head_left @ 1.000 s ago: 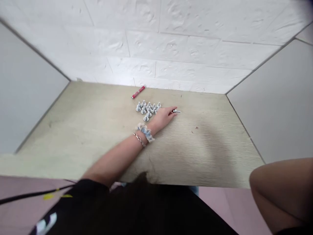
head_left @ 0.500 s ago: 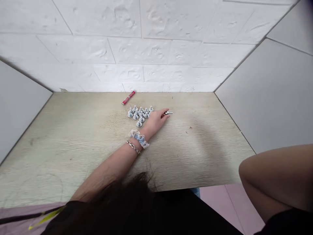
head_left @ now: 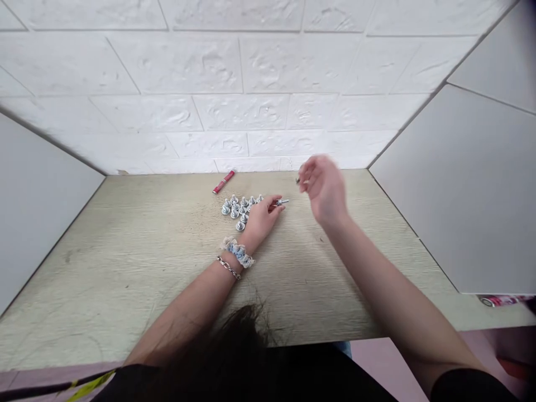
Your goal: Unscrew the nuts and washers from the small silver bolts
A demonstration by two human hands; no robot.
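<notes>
My left hand (head_left: 262,220) pinches a silver bolt (head_left: 283,201) between thumb and fingertips, its shank pointing right, just above the table. Left of that hand, partly hidden by it, several silver bolts with wide washers (head_left: 235,213) stand in a close group, threaded ends up. My right hand (head_left: 324,190) is raised to the right of the bolt, apart from it, with blurred fingers curled in towards the thumb. A tiny dark spot (head_left: 297,181) shows at its fingertips; whether it lies in the fingers or on the table behind is unclear.
A red tube (head_left: 223,182) lies near the wall, behind the bolts. White brick-pattern wall (head_left: 268,111) closes the back, with grey panels (head_left: 469,190) at both sides of the wooden table (head_left: 138,268). Another red cylindrical thing (head_left: 500,300) shows at the right edge.
My right hand has come up from the right edge to above the table, near the bolt. My left hand still pinches the bolt. The view has tilted slightly upward.
</notes>
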